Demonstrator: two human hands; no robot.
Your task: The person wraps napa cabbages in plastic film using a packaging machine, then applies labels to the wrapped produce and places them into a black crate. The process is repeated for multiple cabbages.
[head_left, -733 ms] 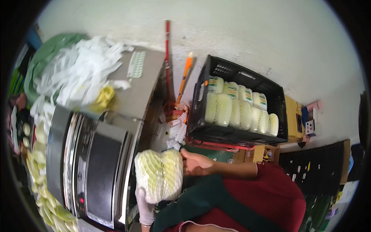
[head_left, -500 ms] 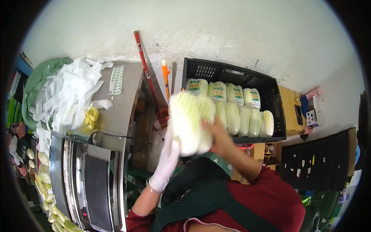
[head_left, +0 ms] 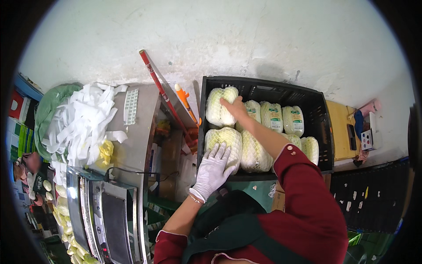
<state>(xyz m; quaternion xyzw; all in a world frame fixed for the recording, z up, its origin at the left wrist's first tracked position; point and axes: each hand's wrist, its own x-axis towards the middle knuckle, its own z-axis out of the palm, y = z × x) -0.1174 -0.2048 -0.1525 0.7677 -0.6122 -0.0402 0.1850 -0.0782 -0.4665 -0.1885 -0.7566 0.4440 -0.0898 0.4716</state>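
A pale green-white napa cabbage [head_left: 220, 107] in a white foam net lies in the back left corner of the black crate [head_left: 264, 82]. My bare right hand [head_left: 236, 110] is closed against its right side, thumb on top, with some fingers hidden. Just in front lies another netted cabbage [head_left: 226, 138]. My left hand [head_left: 215, 169], in a white glove, rests on its near side with the fingers spread. To the right are more netted cabbages [head_left: 255, 154], and labelled cabbages [head_left: 271, 116] stand in the back row, partly covered by my right forearm.
On the left, a metal table [head_left: 143, 103] bears a heap of white foam nets [head_left: 90, 119] and a white egg-tray-like sheet [head_left: 131, 107]. A wrapping machine [head_left: 115, 215] stands nearer. A red pole [head_left: 156, 79] leans on the wall. Right of the crate is a cardboard box [head_left: 340, 132].
The netted cabbages held up between my hands have gone down into the left side of the crate. My right hand has reached to the back left; my left hand now lies flat on the front one.
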